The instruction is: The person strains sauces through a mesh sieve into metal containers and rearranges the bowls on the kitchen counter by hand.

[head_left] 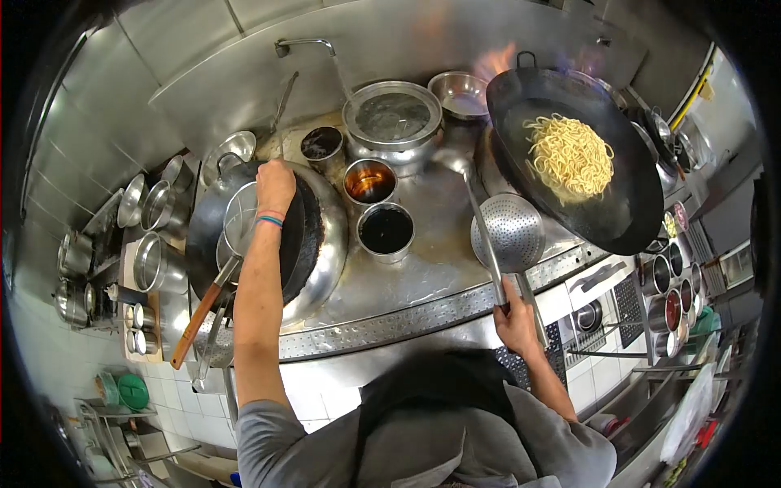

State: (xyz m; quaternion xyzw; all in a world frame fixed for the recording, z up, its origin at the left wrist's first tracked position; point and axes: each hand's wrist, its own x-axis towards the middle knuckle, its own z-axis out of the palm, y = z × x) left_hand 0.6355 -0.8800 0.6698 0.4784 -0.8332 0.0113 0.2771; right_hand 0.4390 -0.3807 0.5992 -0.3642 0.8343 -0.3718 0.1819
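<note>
My left hand point(275, 189) is closed above the black wok point(299, 236) at the left. A thin metal rod point(284, 102) rises just beyond its fingers; whether they grip it is hidden. Beside this wrist a wire strainer point(241, 218) with a wooden handle point(195, 324) lies across the wok. My right hand point(521, 325) is wrapped round the handle of a long metal ladle point(483, 224), whose bowl points to the back of the stove. Next to the ladle is a perforated skimmer point(514, 236). A large black wok point(626, 207) at the right holds noodles point(569, 159).
Flames point(496, 61) rise behind the right wok. Pots of dark liquid point(386, 230) and amber liquid point(370, 180) stand mid-stove, before a lidded pot point(393, 114) under a tap point(305, 42). Steel bowls point(154, 262) stand at left; several seasoning containers point(674, 311) at right.
</note>
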